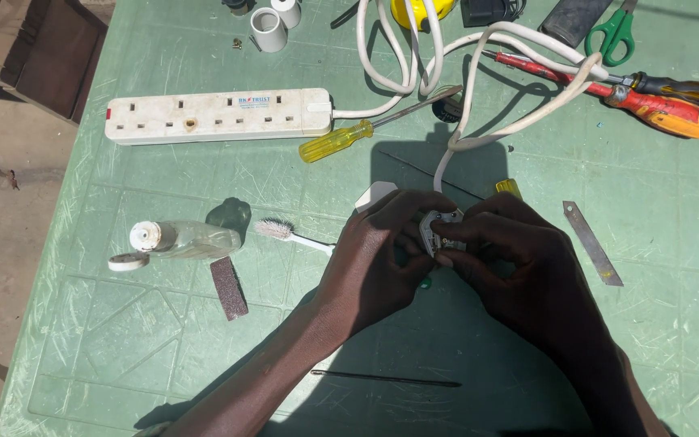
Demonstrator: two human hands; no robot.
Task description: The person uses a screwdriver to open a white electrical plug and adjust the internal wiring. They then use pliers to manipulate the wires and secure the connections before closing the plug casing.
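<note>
Two bare hands meet over a green plastic desk (163, 340), the left hand (378, 259) and right hand (511, 263) both with a closed grip on a small grey plug (438, 231), held between the fingertips just above the desk's middle. A white cable (479, 121) runs from the plug up to a white power strip (216, 115) lying at the upper left. Beside the strip lies a yellow-handled screwdriver (337, 140); a red-and-orange screwdriver (657, 109) and green-handled scissors (615, 34) sit at the upper right. Left of the hands lie a toothbrush (289, 235), a clear bottle (184, 239) on its side and a strip of sandpaper (228, 287); a metal blade (592, 243) lies to the right.
</note>
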